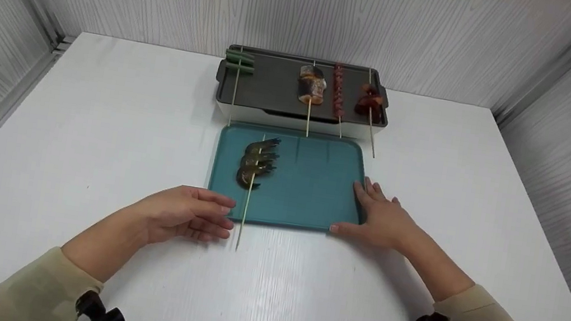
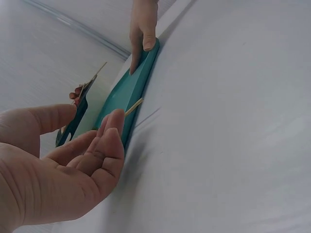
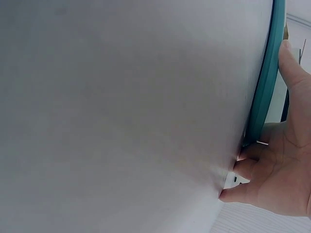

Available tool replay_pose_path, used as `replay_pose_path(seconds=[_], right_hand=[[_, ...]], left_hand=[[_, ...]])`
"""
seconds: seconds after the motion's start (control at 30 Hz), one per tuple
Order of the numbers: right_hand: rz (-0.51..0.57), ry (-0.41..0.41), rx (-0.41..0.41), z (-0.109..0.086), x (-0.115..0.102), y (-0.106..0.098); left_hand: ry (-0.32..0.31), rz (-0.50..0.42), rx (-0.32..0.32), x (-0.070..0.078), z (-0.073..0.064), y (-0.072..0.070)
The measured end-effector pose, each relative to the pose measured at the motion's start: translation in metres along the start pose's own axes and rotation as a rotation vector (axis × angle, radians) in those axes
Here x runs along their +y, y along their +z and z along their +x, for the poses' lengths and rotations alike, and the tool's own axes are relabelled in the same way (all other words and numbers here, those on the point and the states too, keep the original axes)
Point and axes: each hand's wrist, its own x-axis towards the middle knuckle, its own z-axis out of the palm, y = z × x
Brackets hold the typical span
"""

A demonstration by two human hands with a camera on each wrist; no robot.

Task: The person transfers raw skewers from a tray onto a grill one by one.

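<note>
A teal tray (image 1: 310, 187) lies on the table, with a shrimp skewer (image 1: 257, 163) on its left part; the stick's lower end juts past the front rim. My right hand (image 1: 384, 220) rests at the tray's front right corner. Its thumb touches the front rim and its index finger lies over the right rim, while other fingers meet the table, as the right wrist view shows. Beside the front left corner is my left hand (image 1: 186, 216), fingers loosely bent and holding nothing, close to the skewer's stick. In the left wrist view the stick's tip (image 2: 134, 107) shows just beyond the fingertips.
Behind the tray stands a dark grill plate (image 1: 273, 91) on a white base. Across it lie a green vegetable skewer (image 1: 239, 61), a browned chunky skewer (image 1: 312, 86), a thin red meat skewer (image 1: 337, 92) and a reddish-brown skewer (image 1: 369, 104). Pale wood-grain walls enclose the white table (image 1: 99, 116).
</note>
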Motion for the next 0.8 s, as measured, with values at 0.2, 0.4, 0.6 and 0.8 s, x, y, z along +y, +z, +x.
replay_pose_path(seconds=[0.2, 0.4, 0.6, 0.8], right_hand=[[-0.005, 0.000, 0.000, 0.000, 0.001, 0.000], [-0.002, 0.000, -0.001, 0.000, 0.000, 0.000], [-0.001, 0.009, -0.007, 0.000, 0.000, 0.001], [0.003, 0.015, -0.012, 0.000, 0.000, 0.000]], left_hand=[[-0.017, 0.000, -0.027, -0.002, 0.001, 0.002], [-0.027, -0.013, -0.044, -0.004, 0.005, 0.006], [-0.050, -0.034, -0.051, -0.008, 0.008, 0.011], [-0.069, -0.067, -0.061, -0.011, 0.011, 0.015]])
